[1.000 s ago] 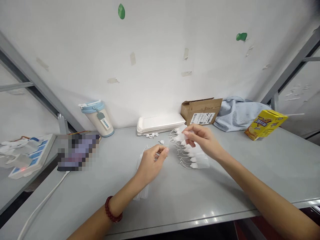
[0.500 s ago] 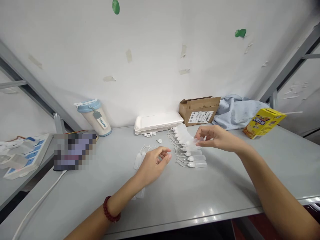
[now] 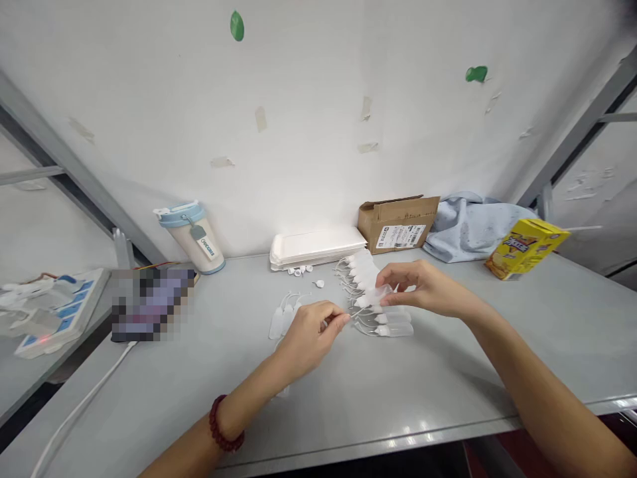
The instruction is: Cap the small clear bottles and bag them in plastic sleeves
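Your right hand [image 3: 423, 289] grips a small clear bottle [image 3: 375, 295] just above the row of bottles [image 3: 383, 315] on the table [image 3: 448, 372]. Your left hand [image 3: 308, 332] pinches something tiny, perhaps its cap, at the bottle's tip.

A grey table [image 3: 448, 398] is set against a white wall [image 3: 318, 119], on which bits of tape [image 3: 262, 118] and two green stickers [image 3: 237, 25] are seen. Grey metal struts [image 3: 74, 166] are angled up at far left and far right. Bright light is thrown on the wall just above the tabletop. A lower surface, perhaps a second table [image 3: 20, 378], is glimpsed at the left.
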Demonstrator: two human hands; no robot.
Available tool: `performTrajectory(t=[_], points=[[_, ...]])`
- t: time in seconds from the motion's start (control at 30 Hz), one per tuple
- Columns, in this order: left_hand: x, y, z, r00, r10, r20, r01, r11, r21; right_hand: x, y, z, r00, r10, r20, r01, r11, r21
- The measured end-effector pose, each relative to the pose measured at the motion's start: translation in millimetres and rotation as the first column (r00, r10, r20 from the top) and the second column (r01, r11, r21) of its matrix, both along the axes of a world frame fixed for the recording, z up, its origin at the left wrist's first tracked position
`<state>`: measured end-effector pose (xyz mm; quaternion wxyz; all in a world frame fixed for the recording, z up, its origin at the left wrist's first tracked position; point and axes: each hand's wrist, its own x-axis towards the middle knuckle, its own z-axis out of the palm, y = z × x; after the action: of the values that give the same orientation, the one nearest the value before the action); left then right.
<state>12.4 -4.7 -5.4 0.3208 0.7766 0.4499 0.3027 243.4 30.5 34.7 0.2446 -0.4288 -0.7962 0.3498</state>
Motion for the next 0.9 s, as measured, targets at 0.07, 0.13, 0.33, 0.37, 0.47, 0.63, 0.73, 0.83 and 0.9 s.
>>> performTrajectory(t=[0.07,0.13,0.33,0.37,0.47,0.63,0.73,0.83,0.9], points=[[0,0,0.7,1.000,0.007,-0.002,-0.007,1.000,-0.002,3,1,-0.1,1.000,-0.003,0.024,0.003,1.000,-0.029],[0,-1,1.2,1.000,0.009,-0.001,-0.009,1.000,-0.005,7,4,-0.7,1.000,-0.020,0.010,0.020,0.998,-0.062],[-3,0,0.1,1.000,0.031,0.001,-0.031,0.999,-0.018,22,8,1.7,0.999,-0.010,0.044,0.015,0.993,-0.117],[-3,0,0.0,0.999,0.035,0.001,-0.035,0.999,-0.023,24,9,2.4,0.998,0.011,0.059,-0.003,0.991,-0.137],[-4,1,0.6,0.999,0.044,0.002,-0.044,0.998,-0.046,29,10,3.0,0.996,0.056,0.066,-0.042,0.980,-0.196],[-4,2,1.6,0.999,0.045,0.014,-0.044,0.994,-0.100,28,11,2.1,0.997,0.045,0.067,-0.029,0.973,-0.228],[-5,1,1.1,0.999,0.041,0.021,-0.038,0.992,-0.121,25,10,3.0,0.996,0.062,0.070,-0.042,0.966,-0.255],[-4,1,0.5,0.999,0.039,0.013,-0.037,0.992,-0.123,24,10,3.9,0.991,0.057,0.123,-0.028,0.975,-0.223],[-4,1,0.3,0.999,0.038,0.004,-0.037,0.991,-0.130,25,10,3.9,0.985,0.038,0.171,-0.007,0.984,-0.179]])
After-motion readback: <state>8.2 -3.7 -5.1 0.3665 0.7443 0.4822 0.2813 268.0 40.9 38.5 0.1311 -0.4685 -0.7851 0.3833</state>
